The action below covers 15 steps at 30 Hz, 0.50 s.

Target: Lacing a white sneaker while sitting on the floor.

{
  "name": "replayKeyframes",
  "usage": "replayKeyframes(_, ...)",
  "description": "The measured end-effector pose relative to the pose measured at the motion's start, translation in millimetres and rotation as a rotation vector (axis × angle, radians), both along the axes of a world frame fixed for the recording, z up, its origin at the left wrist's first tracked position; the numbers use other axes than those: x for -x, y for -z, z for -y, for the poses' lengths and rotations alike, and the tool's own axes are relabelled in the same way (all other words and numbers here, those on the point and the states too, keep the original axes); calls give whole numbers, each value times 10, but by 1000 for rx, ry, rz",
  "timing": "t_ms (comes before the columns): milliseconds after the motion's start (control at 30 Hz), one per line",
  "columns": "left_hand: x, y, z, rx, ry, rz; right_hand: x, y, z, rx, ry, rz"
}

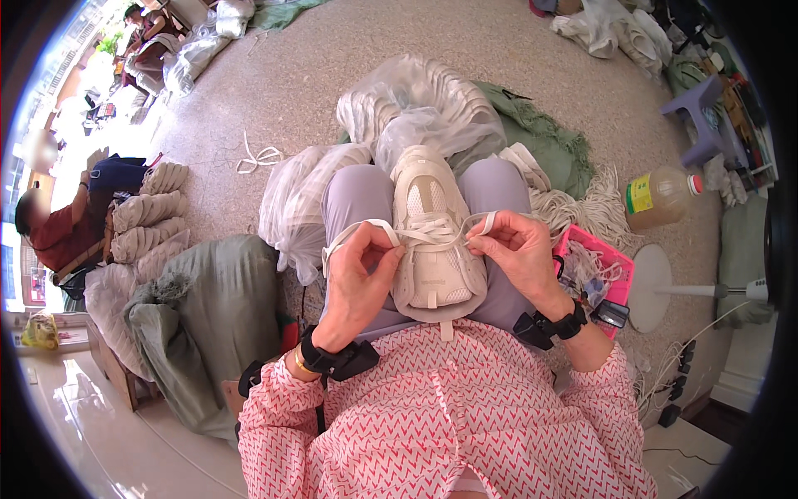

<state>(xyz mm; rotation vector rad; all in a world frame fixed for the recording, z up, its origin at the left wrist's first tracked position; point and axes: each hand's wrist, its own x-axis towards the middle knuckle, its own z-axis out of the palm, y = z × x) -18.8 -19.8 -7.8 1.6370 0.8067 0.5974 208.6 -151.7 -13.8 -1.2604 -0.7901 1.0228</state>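
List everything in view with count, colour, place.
shoe: one, cream, lap
lace: one, white, shoe
basket: one, pink, right
strands: many, white, right
jug: one, yellowish, right
stool: one, purple, upper right
stand: one, white, right
bags: several, clear, beyond knees
sack: one, green, left
stacks: several, beige, left
people: at least two, darkly dressed, left
trousers: one pair, lilac, lap
shirt: one, white-red, bottom
wrist straps: two, black, wrists
left hand: one, pinching lace
right hand: one, pinching lace

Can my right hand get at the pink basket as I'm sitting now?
Probably yes: the pink basket sits beside the right hand, its top open, though the fingers would first have to release the shoelace.
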Motion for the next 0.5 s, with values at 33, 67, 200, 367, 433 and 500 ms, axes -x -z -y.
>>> replayKeyframes(33,-3,11,-5,0,1,4,-3,3,-3,4,2,7)
replayKeyframes(67,-9,26,-9,2,3,8,-7,18,-3,8,3,6)
replayKeyframes(200,7,-40,10,-50,-40,46,30,-11,-31,-6,10,28)
replayKeyframes(367,3,-9,-23,7,2,19,49,2,-61,-22,39,64)
replayKeyframes(433,9,-2,-7,-2,0,19,67,3,-55,-22,53,81)
replayKeyframes(500,7,5,9,-12,-2,21,83,-4,-52,-18,58,85)
